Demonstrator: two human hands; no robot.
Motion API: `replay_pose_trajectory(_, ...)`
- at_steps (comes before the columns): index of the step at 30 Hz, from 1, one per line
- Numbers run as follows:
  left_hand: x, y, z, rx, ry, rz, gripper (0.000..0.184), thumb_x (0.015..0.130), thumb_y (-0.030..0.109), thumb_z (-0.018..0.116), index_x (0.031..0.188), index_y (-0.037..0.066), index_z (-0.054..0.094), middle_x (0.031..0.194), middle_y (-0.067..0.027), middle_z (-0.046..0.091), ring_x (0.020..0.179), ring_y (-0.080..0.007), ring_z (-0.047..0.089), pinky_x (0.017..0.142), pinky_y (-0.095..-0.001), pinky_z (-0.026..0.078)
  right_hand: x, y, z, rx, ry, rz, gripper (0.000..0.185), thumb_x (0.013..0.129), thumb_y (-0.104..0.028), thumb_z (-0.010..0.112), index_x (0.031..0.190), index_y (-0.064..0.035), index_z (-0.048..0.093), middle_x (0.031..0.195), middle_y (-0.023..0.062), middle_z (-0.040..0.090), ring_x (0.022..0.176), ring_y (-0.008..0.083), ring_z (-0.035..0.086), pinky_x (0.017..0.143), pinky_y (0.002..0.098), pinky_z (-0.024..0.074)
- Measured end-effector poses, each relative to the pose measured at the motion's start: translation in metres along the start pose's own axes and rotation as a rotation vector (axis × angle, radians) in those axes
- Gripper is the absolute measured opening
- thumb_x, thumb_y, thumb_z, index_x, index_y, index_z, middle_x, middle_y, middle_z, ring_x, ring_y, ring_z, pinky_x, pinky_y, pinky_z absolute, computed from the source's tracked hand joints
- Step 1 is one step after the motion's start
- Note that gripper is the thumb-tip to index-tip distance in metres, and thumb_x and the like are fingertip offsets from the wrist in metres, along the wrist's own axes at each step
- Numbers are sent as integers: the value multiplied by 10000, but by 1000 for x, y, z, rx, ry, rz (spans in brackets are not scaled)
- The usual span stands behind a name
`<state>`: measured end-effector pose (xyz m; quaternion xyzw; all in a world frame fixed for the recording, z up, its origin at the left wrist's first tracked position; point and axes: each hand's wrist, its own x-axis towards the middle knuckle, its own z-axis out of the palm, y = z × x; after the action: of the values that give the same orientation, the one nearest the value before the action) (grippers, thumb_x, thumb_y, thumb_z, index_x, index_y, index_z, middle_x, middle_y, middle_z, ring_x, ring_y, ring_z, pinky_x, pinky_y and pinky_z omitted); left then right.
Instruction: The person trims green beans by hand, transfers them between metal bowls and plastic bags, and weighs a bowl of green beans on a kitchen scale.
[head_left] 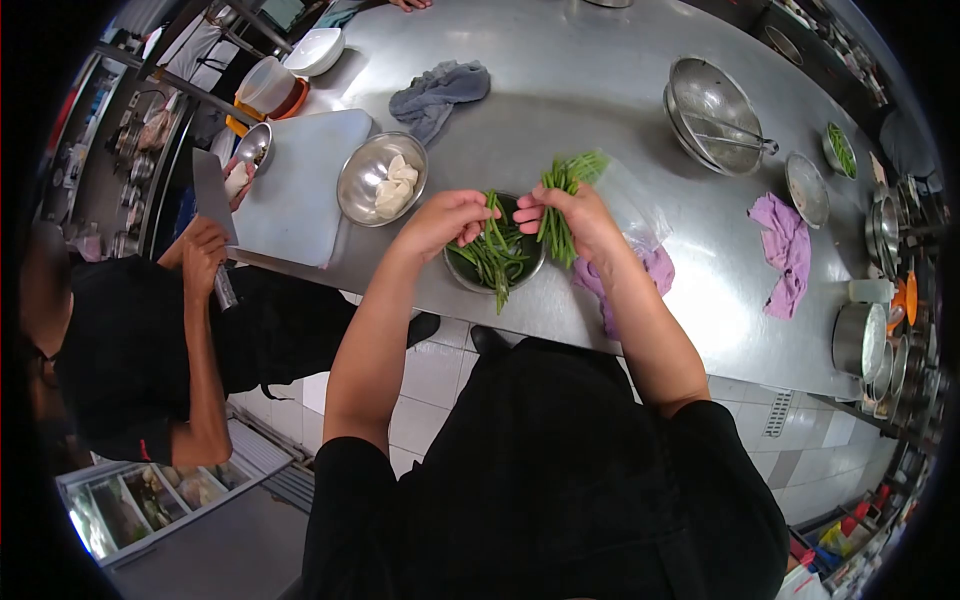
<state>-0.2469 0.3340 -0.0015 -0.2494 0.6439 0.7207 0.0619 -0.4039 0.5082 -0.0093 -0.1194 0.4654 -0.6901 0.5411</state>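
My left hand [455, 220] pinches a few thin green stalks at the left rim of a dark bowl [540, 272]. More green stalks [492, 258], which look like thin asparagus, lie in that bowl, some reaching over its near edge. To the right, my right hand [575, 215] is closed around a bunch of asparagus [557, 235], its upper end blurred. A clear plastic bag [635, 205] lies just beyond the right hand. Left of my left hand stands a steel bowl [350, 190] with white pieces [396, 186] I cannot name.
On the left, a co-worker's hand [205, 245] holds a cleaver [211, 190] upright beside a white cutting board [300, 190]. A grey cloth [438, 95], purple cloths [785, 255] and steel strainers [715, 110] lie on the steel table [560, 70]. Pots [858, 340] line its right edge.
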Motion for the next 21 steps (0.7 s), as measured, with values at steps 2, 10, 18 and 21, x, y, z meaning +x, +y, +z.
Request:
replay_pose_trajectory(2,1,1,1,-8,-1,28,206,920,201,605,995,16,653,696,23,576,592,-44,518,523,-199,389,-1,9,9,-24,-23,-31,226,908,-112,621,1070,21,536,960,158,654,782,232,680,607,315,560)
replay_pose_trajectory(10,-3,38,22,433,286,286,278,890,271,684,1022,27,703,814,-9,662,682,-87,577,605,-226,456,3,-1,4,-222,45,22,347,842,-8,597,1155,-27,448,914,149,619,646,204,609,553,326,518)
replay_pose_trajectory(18,-11,24,-4,905,490,311,179,864,213,661,949,58,689,839,-115,690,770,-246,655,706,-357,504,-3,-11,-25,-37,83,-71,457,849,9,537,1295,-10,437,934,132,623,687,203,622,592,303,517)
replay_pose_trajectory(21,-4,11,10,1036,401,260,182,872,223,641,957,69,688,850,-123,695,793,-280,656,727,-391,503,-1,-5,-25,10,103,-68,384,858,-7,552,1239,-10,506,892,102,622,665,183,609,571,292,495)
